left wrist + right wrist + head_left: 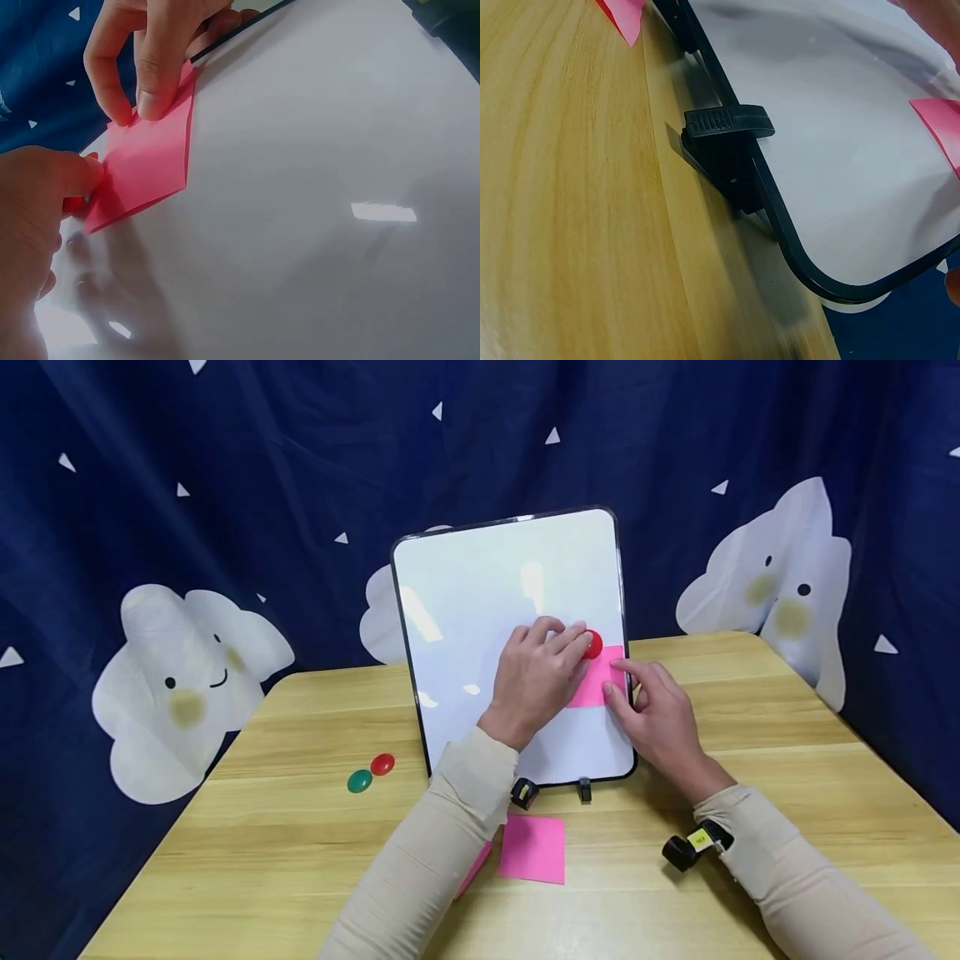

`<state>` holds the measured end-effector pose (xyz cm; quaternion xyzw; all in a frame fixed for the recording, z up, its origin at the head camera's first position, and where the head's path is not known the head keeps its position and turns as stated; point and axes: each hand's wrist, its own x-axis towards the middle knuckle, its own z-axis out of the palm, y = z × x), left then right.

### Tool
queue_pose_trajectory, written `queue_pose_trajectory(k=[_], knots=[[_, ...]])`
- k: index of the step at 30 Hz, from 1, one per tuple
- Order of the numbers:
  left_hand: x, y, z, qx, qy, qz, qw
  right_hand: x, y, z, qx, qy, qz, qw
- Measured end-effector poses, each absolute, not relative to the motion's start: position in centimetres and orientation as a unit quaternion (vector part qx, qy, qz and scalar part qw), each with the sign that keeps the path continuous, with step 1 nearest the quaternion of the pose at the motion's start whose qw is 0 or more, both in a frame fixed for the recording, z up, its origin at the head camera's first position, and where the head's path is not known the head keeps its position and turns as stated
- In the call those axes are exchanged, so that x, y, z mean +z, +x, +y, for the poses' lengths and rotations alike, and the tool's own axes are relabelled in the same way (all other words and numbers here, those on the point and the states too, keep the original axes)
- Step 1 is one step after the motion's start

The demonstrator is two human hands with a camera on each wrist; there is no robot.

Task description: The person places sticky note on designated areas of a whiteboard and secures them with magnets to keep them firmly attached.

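A pink sticky note [596,683] lies against the right side of a tilted whiteboard [480,585]. At its top edge my left hand [534,681] grips a round red magnet [593,644], with the fingertips on the magnet's left side. My right hand [666,718] holds the note's right edge between thumb and forefinger, close to the board's black frame. Seen from the left wrist, the note [150,161] bends away from the board along its lower edge, and the right hand's fingers [154,67] press on its far side. The right wrist view shows only a corner of the note [941,127].
Black clip feet [727,124] support the board's lower edge on the wooden table [285,860]. Another pink note [532,850] lies in front, with more pink paper [474,870] partly under the left sleeve. A green magnet [359,781] and a red one [382,764] lie left.
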<state>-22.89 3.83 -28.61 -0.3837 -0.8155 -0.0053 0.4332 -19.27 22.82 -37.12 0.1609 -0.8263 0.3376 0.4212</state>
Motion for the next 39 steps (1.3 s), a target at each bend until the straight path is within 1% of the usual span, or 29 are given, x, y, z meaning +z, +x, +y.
queue_pose_trajectory(k=[12,28,33,39], knots=[[-28.94,-23.05,4.00,0.019,-0.368,-0.808,0.460,-37.04,-19.33,22.83,0.334,0.161,-0.827,0.423],[-29.41,-23.13,3.90,0.007,-0.363,-0.803,0.472,-37.09,-19.41,22.85,0.329,0.159,-0.833,0.416],[-29.37,-22.98,3.91,-0.004,-0.370,-0.806,0.462,-37.00,-19.24,22.84,0.329,0.158,-0.830,0.421],[-29.20,-22.87,3.56,-0.038,-0.384,-0.813,0.436,-36.93,-19.10,22.87,0.325,0.157,-0.834,0.418]])
